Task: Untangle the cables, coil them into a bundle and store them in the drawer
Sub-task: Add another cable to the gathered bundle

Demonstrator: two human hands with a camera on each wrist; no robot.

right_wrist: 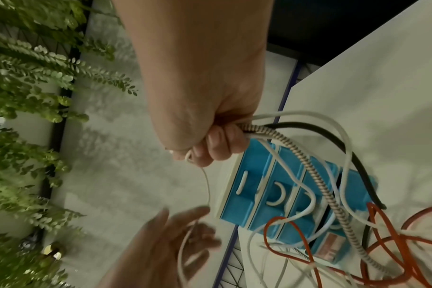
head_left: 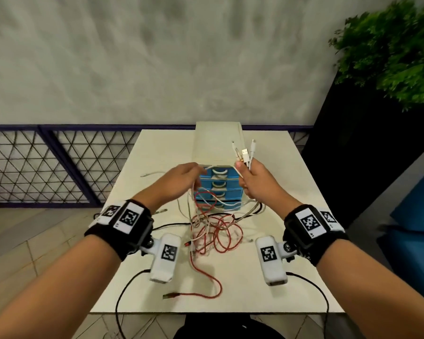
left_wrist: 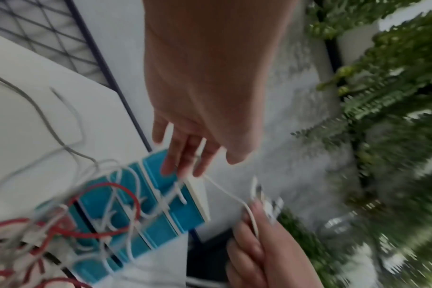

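Note:
A cream drawer unit (head_left: 217,143) with blue drawers (head_left: 218,184) stands mid-table, all drawers closed or nearly so. My right hand (head_left: 252,182) grips a bunch of cable ends (head_left: 244,152) upright beside the unit's top right corner: white leads, a USB plug, a braided cable (right_wrist: 316,175) and a black one. My left hand (head_left: 184,178) is raised in front of the top drawer, with a thin white cable (left_wrist: 225,190) passing between its fingers (left_wrist: 185,161) and across to the right hand (left_wrist: 257,243). A red-and-white tangle (head_left: 213,231) hangs from both hands onto the table.
A loose red cable's plug (head_left: 169,296) lies near the table's front edge (head_left: 206,311). A stray white lead (head_left: 154,172) lies left of the unit. A mesh railing (head_left: 47,165) stands at left, a black planter with a fern (head_left: 389,50) at right.

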